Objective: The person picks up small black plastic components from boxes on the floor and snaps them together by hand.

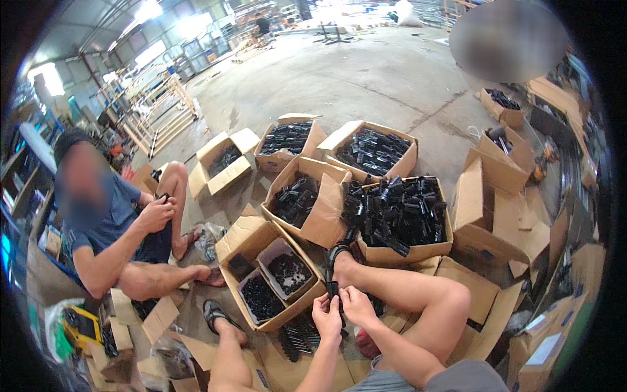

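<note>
My left hand (pixel 326 319) is closed around a short black tube-like part (pixel 333 288) held upright, its top showing above the fingers. Right beside it, my right hand (pixel 358 307) has its fingers pinched together close to the part; whatever they grip is hidden. Left of my hands stands an open cardboard box (pixel 304 299) with a tray of small black pieces (pixel 260 297) and a second tray (pixel 287 269) with black and pale bits. More black parts (pixel 300 336) lie on the floor by my left wrist. A larger box (pixel 418 256) beyond my hands is heaped with similar black parts.
Several other cardboard boxes of black parts, one of them at the back (pixel 408 160), stand ahead. A co-worker (pixel 108 228) sits at left, handling a small dark piece. Open cartons (pixel 490 215) crowd the right side. Flattened cardboard (pixel 281 369) lies beneath me.
</note>
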{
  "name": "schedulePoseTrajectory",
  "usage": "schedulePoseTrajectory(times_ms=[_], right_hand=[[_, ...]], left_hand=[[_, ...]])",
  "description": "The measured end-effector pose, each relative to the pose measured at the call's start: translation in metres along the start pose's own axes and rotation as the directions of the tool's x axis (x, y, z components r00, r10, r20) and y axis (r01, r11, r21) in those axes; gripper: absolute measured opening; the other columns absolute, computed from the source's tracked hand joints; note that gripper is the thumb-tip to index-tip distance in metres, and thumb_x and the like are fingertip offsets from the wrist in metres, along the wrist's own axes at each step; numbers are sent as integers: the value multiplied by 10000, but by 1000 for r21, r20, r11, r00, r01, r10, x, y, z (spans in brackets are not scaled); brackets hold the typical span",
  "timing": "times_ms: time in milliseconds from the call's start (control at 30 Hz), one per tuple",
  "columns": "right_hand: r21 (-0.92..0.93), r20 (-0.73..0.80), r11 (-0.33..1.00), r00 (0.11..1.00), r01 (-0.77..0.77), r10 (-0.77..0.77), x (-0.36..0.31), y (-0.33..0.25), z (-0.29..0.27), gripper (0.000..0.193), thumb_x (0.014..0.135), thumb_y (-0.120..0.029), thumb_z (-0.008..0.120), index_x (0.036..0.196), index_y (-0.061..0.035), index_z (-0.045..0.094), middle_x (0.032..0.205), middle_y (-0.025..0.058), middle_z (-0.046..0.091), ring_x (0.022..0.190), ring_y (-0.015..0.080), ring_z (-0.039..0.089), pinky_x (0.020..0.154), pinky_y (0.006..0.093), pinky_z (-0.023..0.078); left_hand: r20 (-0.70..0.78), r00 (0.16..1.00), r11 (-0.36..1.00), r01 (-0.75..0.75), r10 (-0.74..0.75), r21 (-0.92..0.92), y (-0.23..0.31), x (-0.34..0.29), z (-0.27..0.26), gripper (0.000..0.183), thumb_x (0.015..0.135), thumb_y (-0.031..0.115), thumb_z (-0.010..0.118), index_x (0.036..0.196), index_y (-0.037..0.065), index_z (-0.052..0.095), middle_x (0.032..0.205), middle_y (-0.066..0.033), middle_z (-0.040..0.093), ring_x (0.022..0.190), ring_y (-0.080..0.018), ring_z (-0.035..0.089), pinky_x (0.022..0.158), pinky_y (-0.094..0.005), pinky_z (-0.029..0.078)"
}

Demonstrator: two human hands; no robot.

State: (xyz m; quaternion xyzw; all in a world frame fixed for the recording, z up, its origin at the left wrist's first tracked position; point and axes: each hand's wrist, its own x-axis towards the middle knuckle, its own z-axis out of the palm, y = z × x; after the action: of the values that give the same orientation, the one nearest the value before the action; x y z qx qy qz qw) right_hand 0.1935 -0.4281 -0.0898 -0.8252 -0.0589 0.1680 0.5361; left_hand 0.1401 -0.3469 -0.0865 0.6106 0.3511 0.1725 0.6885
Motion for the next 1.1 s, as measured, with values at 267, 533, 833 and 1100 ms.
schedulePoseTrajectory(times_ms=[267,533,833,1100], right_hand=[[237,108,969,989,68,-96,-3,5,11,143,902,-38,632,1031,22,627,975,77,653,888,144,598,814,292,500],[167,313,984,950,-61,6,4,13,9,228,1034,-187,546,1006,21,635,914,30,634,829,97,562,746,256,465],[21,463,987,873,161,-152,1,16,15,202,1039,-185,536,1064,4,602,986,31,620,889,98,551,781,266,468],[98,612,990,790,-99,19,-17,-17,29,273,993,-136,597,1218,18,601,1045,80,669,962,153,620,851,290,506]], left_hand=[[-32,997,996,-76,74,-47,-32,10,-21,254,941,148,685,1126,-13,622,1062,-122,706,990,-187,666,890,-316,515],[-164,986,998,16,-5,64,-2,-15,-33,276,915,196,690,1119,25,617,1025,-159,708,969,-287,689,871,-369,531],[-240,970,999,12,-22,-46,-12,-26,-46,241,933,161,662,1095,1,583,1056,-157,695,1045,-275,683,877,-373,528],[-181,967,974,151,-181,-167,-35,-27,-74,318,936,200,698,1157,12,568,1052,-122,662,991,-191,647,854,-348,529]])
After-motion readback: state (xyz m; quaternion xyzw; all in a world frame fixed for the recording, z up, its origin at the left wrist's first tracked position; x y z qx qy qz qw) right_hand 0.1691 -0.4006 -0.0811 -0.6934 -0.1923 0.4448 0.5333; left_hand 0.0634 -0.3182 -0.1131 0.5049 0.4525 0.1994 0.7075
